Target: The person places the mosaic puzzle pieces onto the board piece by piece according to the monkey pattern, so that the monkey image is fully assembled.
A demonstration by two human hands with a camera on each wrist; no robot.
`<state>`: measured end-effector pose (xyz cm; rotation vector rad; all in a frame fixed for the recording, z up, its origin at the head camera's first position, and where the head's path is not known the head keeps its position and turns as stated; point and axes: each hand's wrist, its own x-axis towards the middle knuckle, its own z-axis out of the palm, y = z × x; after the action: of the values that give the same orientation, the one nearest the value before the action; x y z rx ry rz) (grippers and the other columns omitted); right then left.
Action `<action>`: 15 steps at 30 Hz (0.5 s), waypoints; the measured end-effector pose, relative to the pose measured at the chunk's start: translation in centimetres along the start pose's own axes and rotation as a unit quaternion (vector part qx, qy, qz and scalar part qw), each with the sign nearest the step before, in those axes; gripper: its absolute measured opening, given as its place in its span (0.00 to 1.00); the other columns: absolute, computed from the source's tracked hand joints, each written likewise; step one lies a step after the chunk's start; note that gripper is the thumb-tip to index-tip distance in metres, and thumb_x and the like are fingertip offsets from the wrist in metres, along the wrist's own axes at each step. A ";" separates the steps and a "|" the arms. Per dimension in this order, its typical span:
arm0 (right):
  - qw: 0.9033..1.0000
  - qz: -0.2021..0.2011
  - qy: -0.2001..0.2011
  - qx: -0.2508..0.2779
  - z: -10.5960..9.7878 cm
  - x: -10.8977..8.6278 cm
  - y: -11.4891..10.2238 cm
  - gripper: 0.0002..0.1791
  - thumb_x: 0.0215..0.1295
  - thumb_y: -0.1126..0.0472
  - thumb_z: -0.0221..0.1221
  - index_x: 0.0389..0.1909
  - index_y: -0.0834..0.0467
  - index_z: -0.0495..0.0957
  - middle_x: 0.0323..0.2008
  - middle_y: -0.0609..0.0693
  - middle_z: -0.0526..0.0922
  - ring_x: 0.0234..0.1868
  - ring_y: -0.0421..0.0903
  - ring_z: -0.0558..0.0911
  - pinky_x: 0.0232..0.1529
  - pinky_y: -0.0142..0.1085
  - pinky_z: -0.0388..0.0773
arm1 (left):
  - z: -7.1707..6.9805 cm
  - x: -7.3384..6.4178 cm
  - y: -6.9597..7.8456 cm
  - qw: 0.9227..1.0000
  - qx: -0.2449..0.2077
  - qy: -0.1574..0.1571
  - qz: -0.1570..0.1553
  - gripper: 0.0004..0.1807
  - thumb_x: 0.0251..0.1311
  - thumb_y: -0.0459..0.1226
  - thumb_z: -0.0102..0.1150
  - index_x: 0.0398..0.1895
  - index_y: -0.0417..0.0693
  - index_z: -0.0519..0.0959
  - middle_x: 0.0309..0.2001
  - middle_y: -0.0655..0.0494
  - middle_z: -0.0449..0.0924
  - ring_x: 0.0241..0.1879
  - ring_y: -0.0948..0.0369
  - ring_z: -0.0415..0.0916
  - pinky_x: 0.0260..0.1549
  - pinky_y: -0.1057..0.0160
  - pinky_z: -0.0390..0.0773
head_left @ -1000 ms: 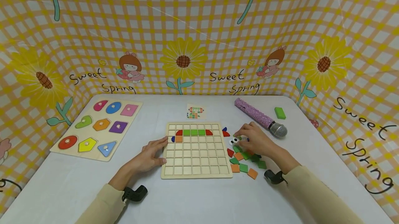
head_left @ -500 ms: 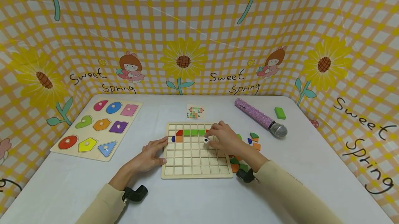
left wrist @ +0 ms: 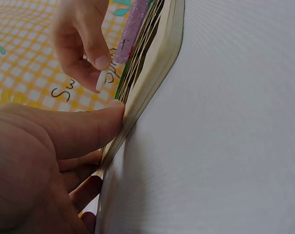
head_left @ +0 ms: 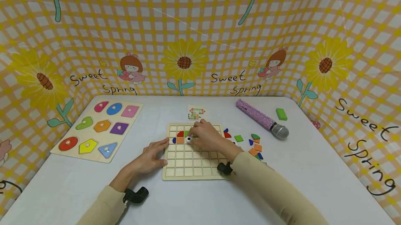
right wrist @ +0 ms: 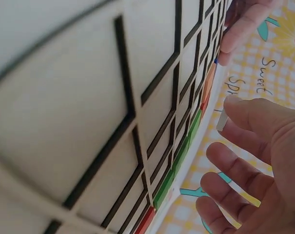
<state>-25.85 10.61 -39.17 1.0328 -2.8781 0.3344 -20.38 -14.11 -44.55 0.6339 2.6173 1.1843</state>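
A: Where is the white eye tile (head_left: 188,139)?

B: Raised over the gridded wooden board (head_left: 189,162), near the orange square tile (head_left: 180,140). The left wrist view shows it clear of the surface.

A: Condition of the hands?

B: The right hand (head_left: 205,136) pinches the tile between thumb and forefinger, its other fingers free. The left hand (head_left: 150,157) grasps nothing; its extended fingers and thumb rest against the board's left edge, apparently bracing it.

A: Step in hand?

B: In my judgement, placing the eye in the second row of the picture. The next move calls for aligning it with the cell right of the orange tile, lowering it flat and letting go.

A: Surroundings?

B: Pattern card (head_left: 196,113) beyond the board; loose orange tile (head_left: 258,148) and glittery microphone (head_left: 255,115) to the right; knobbed shape puzzle (head_left: 104,136) well apart, left.
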 end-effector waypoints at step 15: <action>0.999 0.016 -0.033 -0.036 1.2 1.4 0.2 0.10 0.60 0.51 0.63 0.39 0.49 0.85 0.38 0.47 0.81 0.35 0.45 0.68 0.35 0.36 0.66 | 0.0 0.0 0.2 1.000 0.008 -0.001 -0.007 0.37 0.58 0.35 0.60 0.70 0.39 0.59 0.75 0.50 0.49 0.73 0.45 0.44 0.67 0.38 0.42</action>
<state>-27.02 9.65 -40.22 1.0062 -2.9445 0.2007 -20.32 -14.03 -44.41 0.6196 2.6282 1.1588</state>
